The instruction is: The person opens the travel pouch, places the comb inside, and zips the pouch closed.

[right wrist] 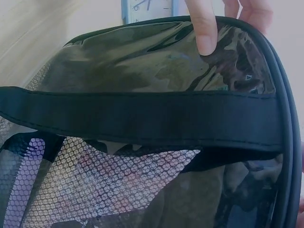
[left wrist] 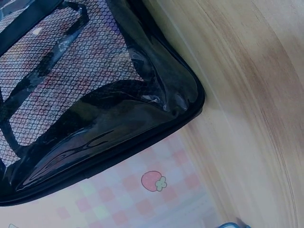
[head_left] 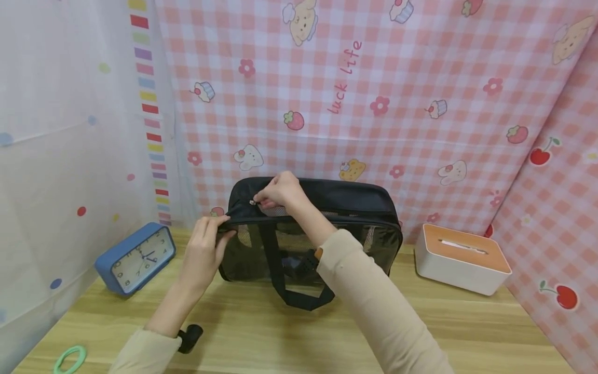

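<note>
A black bag (head_left: pixel 310 208) with clear panels stands upright on the table. My right hand (head_left: pixel 282 191) pinches the zipper pull (head_left: pixel 253 202) near the left end of its top; part of the opening shows beside the fingers. With my left hand (head_left: pixel 202 252) I grip the bag's upper left corner. In the right wrist view the left thumb (right wrist: pixel 205 38) presses the clear front panel (right wrist: pixel 142 61), and other fingers lie beyond the edge. A black strap handle (head_left: pixel 306 300) hangs down in front. Mesh (left wrist: pixel 61 76) shows through the panel in the left wrist view. The bag's contents are unclear.
A blue alarm clock (head_left: pixel 140 257) stands to the left of the bag. On the right sits a white tissue box (head_left: pixel 458 272) with an orange lid. A green ring (head_left: pixel 70 359) lies near the table's front left. Patterned cloth (head_left: pixel 327 93) hangs close behind.
</note>
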`<action>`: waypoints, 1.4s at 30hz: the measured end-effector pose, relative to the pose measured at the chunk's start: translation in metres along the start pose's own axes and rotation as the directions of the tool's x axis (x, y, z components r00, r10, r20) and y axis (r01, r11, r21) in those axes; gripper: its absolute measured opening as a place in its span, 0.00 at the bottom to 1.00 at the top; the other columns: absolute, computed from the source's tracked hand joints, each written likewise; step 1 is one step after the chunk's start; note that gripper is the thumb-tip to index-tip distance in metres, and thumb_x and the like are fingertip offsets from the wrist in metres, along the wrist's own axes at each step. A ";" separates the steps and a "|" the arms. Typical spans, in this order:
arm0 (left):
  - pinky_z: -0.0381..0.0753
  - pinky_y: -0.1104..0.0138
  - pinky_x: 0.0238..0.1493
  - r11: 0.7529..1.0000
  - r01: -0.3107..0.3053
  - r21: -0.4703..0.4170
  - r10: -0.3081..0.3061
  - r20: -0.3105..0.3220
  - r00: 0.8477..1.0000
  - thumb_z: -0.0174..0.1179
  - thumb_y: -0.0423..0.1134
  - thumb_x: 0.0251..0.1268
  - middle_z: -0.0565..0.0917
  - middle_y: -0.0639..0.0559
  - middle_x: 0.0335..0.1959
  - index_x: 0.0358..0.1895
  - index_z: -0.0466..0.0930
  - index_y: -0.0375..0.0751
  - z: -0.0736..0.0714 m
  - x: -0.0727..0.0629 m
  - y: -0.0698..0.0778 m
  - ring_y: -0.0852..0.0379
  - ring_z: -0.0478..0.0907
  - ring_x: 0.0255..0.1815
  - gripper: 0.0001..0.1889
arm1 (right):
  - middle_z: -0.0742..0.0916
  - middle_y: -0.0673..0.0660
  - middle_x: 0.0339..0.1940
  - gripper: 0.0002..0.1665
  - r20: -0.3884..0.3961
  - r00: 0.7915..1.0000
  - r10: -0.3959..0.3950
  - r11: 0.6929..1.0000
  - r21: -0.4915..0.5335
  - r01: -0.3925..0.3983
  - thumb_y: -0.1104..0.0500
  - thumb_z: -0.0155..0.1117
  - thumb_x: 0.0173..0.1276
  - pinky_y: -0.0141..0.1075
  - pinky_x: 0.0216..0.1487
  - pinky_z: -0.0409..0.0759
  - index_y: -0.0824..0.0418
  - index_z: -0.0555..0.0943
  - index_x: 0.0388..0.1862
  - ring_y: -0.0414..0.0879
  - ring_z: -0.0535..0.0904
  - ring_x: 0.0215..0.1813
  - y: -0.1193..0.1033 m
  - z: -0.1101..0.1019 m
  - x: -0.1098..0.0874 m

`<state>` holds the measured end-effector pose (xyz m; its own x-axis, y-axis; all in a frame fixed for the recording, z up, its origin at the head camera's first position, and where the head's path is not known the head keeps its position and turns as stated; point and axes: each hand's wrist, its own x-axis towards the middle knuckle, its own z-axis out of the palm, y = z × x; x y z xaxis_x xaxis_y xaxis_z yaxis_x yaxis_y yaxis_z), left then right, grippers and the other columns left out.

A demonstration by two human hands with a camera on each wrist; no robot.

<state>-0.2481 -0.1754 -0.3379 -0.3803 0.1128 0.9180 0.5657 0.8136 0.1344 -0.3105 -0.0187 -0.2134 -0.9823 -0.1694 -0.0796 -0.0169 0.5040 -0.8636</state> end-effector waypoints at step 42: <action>0.80 0.61 0.34 1.000 -0.011 0.012 0.011 -0.015 1.000 0.67 0.25 0.45 0.75 0.38 0.32 0.41 0.75 0.26 0.004 0.000 0.002 0.46 0.74 0.35 0.17 | 0.88 0.57 0.29 0.07 -0.033 0.996 0.082 0.988 0.131 -0.077 0.65 0.67 0.57 0.29 0.27 0.82 0.64 0.79 0.21 0.38 0.79 0.18 0.025 -0.043 -0.008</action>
<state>-0.2497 -0.1715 -0.3387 -0.3626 0.1133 0.9250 0.5614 0.8188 0.1198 -0.3115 0.0315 -0.2126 -0.9860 -0.0995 -0.1339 0.0835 0.4004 -0.9125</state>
